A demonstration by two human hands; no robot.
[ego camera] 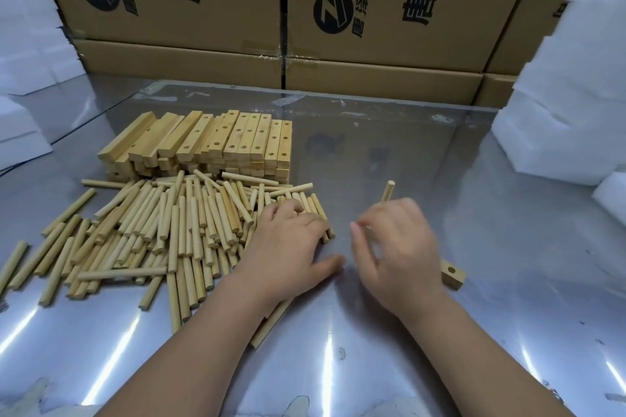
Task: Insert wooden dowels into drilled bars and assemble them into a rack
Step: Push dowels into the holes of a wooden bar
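The blurred right hand (399, 247) grips a dowel (389, 191) that pokes out toward twelve o'clock. A drilled bar (452, 276) shows at its four o'clock. The left hand (288, 244) rests on the dowel pile (162, 227), grasp unclear. The bar stack (216, 142) sits at eleven o'clock.

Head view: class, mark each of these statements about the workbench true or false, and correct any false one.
1. The right hand holds a dowel. True.
2. The stack of drilled bars lies nearer the person than the dowel pile. False: it lies beyond the pile.
3. The left hand touches the dowel pile. True.
4. The boxes at the back are blue plastic. False: they are brown cardboard.
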